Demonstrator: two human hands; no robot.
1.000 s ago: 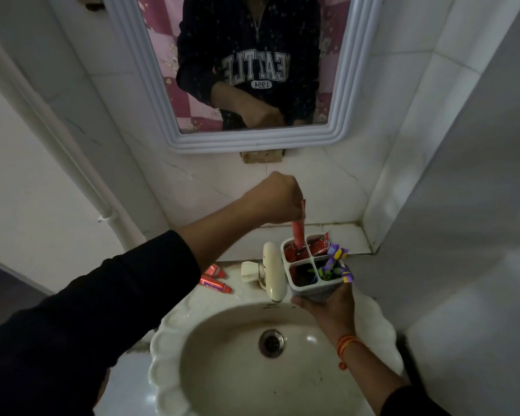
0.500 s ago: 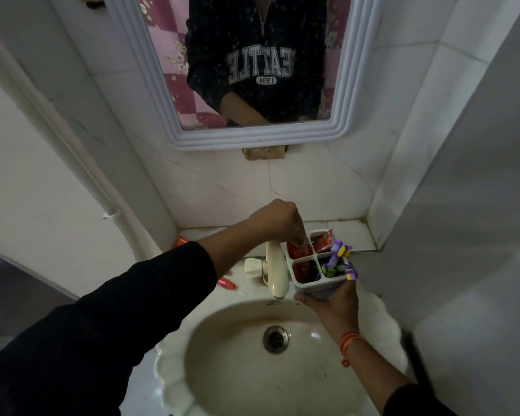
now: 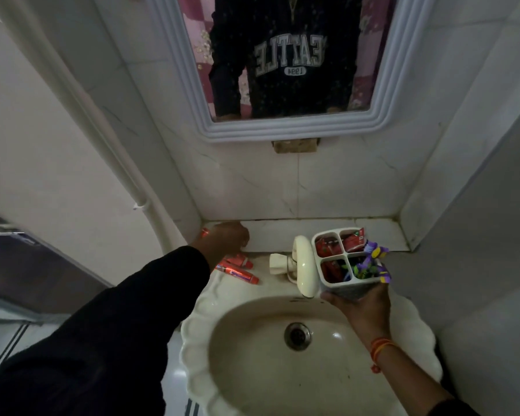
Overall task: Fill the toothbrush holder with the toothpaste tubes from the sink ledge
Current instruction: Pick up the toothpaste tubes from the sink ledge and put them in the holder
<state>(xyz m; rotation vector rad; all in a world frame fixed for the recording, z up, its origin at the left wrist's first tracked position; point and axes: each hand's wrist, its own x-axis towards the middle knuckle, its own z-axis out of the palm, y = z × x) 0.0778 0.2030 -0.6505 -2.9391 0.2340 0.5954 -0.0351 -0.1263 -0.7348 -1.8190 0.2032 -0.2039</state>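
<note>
My right hand [image 3: 359,307] holds a white four-compartment toothbrush holder [image 3: 347,285] from below, above the basin's right rim. Red toothpaste tubes fill three of its compartments; purple and green toothbrushes [image 3: 373,259] stick out of the front right one. My left hand [image 3: 227,240] is down on the ledge at the left, fingers curled over red toothpaste tubes there. One red tube [image 3: 237,273] lies free on the sink rim, another [image 3: 240,261] just behind it, and a tube end [image 3: 204,232] shows left of the hand. Whether the hand grips a tube is hidden.
A cream tap [image 3: 305,265] stands beside the holder's left side. The scalloped white sink [image 3: 192,355] with its drain [image 3: 297,336] lies below. A tiled ledge [image 3: 282,232] runs along the back wall under a framed mirror [image 3: 282,127]. A pipe [image 3: 132,187] runs down the left wall.
My left hand has left the holder, where it pushed a red tube into the back left compartment, and has swung left down to the tubes on the ledge. The holder stays in my right hand.
</note>
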